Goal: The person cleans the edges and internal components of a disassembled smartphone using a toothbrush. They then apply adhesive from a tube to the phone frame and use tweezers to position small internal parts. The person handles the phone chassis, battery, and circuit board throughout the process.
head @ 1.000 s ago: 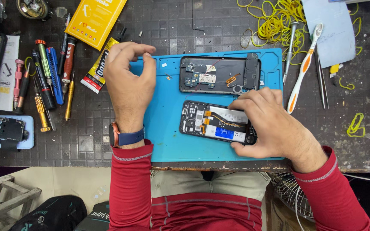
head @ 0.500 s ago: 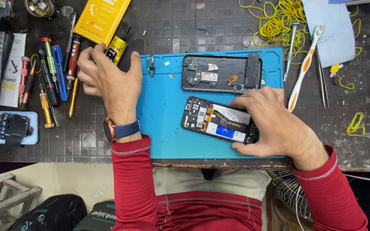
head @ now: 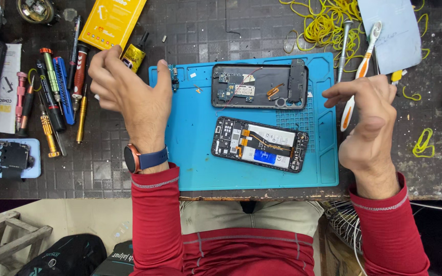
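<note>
An opened phone [head: 259,144] with its board and battery exposed lies on the blue work mat [head: 195,153]. Behind it on the mat rests the dark back housing [head: 259,86], which carries small boards. My left hand [head: 129,97] hovers over the mat's left edge with fingers spread and nothing in it; it wears a wristwatch. My right hand [head: 369,122] is raised beside the mat's right edge, fingers loosely apart and empty. It is close to a white and orange toothbrush [head: 359,76].
Several screwdrivers [head: 52,97] lie in a row at the left, with a yellow box [head: 111,20] and a small yellow bottle [head: 134,53] behind them. Yellow rubber bands [head: 328,25] are heaped at the back right. A metal tool [head: 343,51] lies next to the toothbrush.
My right hand has lifted off the opened phone and moved right. My left hand has drawn back from the tools at the left and now hangs open in the air.
</note>
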